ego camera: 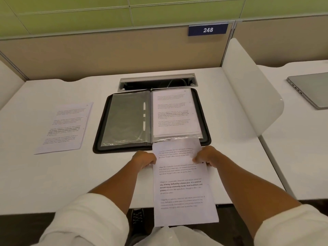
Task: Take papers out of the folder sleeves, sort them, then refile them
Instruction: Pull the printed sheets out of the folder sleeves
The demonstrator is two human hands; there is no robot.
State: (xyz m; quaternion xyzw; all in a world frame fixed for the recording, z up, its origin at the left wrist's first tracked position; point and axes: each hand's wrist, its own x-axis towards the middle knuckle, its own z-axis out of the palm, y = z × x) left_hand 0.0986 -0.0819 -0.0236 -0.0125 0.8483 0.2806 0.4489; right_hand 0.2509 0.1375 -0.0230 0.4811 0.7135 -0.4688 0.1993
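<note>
Both hands hold one printed sheet (182, 183) at the table's near edge: the left hand (144, 159) grips its left margin with curled fingers, and the right hand (205, 157) pinches its right margin. The sheet's top end touches the bottom of the right-hand sleeve (175, 112) of the open black folder (101, 132), and its lower end hangs past the table edge. Its bold lines read "way of living. Defined by a slower pace. It is centered around strong community bonds, local traditions, and primary"; the rest is too blurred to read. The right sleeve holds more printed pages; the left sleeve (126, 118) looks clear. A loose printed page (65, 127) lies toward the table's (44, 174) left edge. A blue plate (208, 30) on the partition reads "248". A closed laptop (312, 89) sits on the neighbouring desk.
</note>
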